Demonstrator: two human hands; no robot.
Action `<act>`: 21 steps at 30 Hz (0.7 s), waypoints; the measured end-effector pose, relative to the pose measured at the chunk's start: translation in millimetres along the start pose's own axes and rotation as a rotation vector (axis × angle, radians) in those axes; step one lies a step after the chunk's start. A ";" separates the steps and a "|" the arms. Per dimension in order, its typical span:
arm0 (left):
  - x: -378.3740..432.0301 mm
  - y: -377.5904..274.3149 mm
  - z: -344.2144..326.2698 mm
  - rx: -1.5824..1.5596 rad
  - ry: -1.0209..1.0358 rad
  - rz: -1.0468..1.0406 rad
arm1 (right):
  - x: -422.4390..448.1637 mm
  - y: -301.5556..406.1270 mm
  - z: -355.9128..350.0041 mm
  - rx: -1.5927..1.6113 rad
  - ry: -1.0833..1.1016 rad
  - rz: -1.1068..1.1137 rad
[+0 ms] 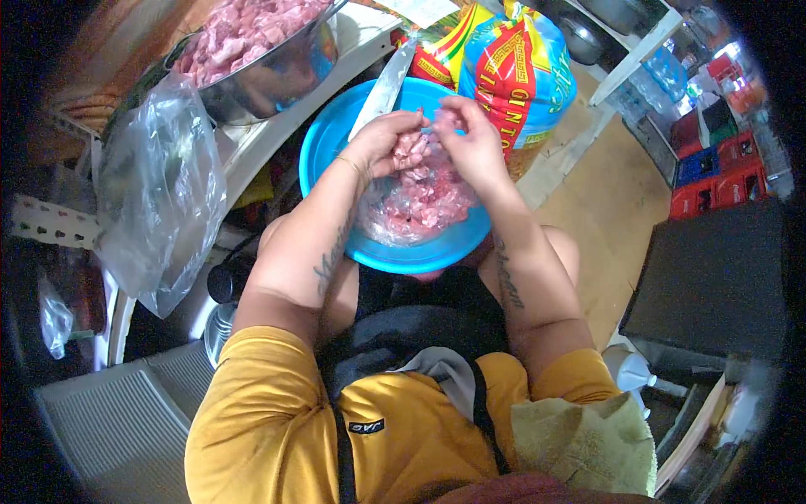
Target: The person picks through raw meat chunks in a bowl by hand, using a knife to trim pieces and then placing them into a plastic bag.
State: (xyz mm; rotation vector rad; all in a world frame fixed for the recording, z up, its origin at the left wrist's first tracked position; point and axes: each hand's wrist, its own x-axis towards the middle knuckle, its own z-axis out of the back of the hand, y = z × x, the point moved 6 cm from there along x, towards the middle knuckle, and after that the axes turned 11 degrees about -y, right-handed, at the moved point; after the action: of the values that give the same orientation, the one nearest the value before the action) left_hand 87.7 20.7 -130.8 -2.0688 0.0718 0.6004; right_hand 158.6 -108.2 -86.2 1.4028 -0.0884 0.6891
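Observation:
A blue plastic basin (pixel 313 165) rests over my lap. Inside it, a clear plastic bag (pixel 378 217) lies under and around a heap of small raw meat pieces (pixel 428 205). My left hand (pixel 382 143) is cupped around several meat pieces (pixel 412 150) above the heap. Close beside it, my right hand (pixel 471 140) pinches a small pinkish bit, blurred but apparently meat, between thumb and fingers. A wide knife blade (pixel 385 88) leans across the basin's far left rim, point away from me; its handle is hidden behind my left hand.
A steel pot (pixel 277 79) piled with cut raw meat (pixel 252 38) stands on a white shelf (pixel 359 31) at upper left. Before it hangs a clear plastic bag (pixel 164 195). Printed sacks (pixel 516 82) stand just beyond the basin. Red crates (pixel 718 183) sit at right.

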 end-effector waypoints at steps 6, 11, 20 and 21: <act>-8.8 -1.8 -6.6 -0.152 0.149 -0.026 | -9.9 56.4 -11.3 -0.375 0.104 0.311; -10.6 -15.7 -17.9 -0.356 0.162 -0.085 | -13.2 -7.3 -12.7 0.622 0.257 -0.481; -9.0 -31.7 -5.6 -0.408 0.128 -0.231 | -32.4 -29.8 -52.4 0.576 0.514 -0.590; -9.8 -35.8 -4.5 -0.404 0.120 -0.230 | -29.1 -37.9 -52.0 0.588 0.524 -0.573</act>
State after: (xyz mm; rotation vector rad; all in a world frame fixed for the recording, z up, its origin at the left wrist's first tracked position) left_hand 90.9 34.9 -96.3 -2.4579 -0.2333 0.3690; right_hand 136.3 -72.0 -142.6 1.6417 0.9610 0.5918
